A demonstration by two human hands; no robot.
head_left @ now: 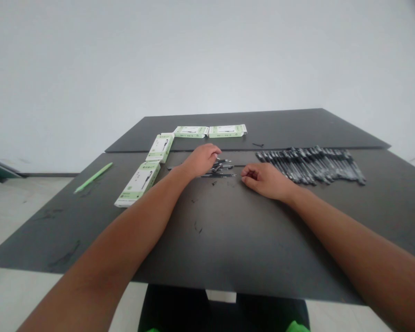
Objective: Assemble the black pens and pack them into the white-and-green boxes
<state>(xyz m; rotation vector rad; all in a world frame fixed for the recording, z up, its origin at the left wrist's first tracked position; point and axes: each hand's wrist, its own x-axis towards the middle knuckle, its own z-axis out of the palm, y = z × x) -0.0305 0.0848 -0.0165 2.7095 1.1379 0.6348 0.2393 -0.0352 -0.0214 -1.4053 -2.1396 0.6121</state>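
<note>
Two bare forearms reach in over the near edge of the dark table [207, 258], one from each near corner, and meet toward its middle. The right hand [268, 180] rests on the table top with its fingers curled in on themselves, loosely closed; nothing shows between them. Just beyond and to its left, the left hand [202, 159] lies palm down over a small bundle of black pens [224, 168], its fingers bent down onto them; whether they grip the pens or only rest on them cannot be told. Toward the right edge a long row of black pens [311, 165] lies side by side. Toward the left edge lies a green pen [93, 177]. Four green-and-white boxes [138, 184] run from left of the left hand to the far middle.
</note>
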